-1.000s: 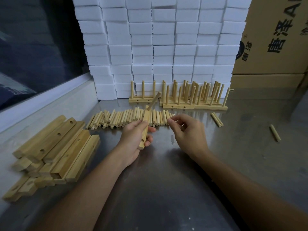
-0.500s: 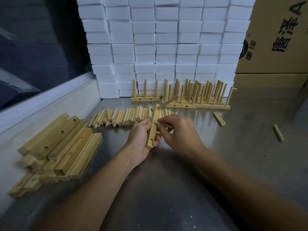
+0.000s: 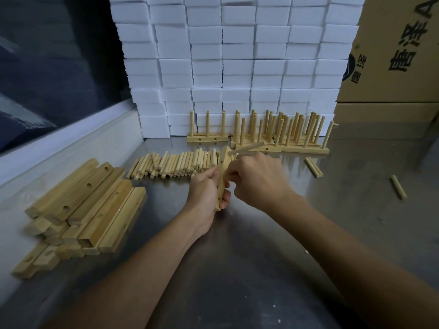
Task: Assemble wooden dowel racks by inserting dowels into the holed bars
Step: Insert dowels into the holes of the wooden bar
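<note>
bar in hand: one pale wooden holed bar (image 3: 222, 179), one dowel (image 3: 247, 148) sticking out
left hand (image 3: 206, 188): grasps bar
right hand (image 3: 256, 179): fingers curled beside bar, contents unclear
loose short wooden dowels on grey metal counter (image 3: 261, 269), right: three (image 3: 314, 166)

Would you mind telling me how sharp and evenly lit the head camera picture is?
Head view: dim overall, with soft glare on the metal table; wide-angle bending curves the foam blocks and cardboard box at the edges; the left hand and right hand are slightly motion-blurred around the holed bar.
</note>
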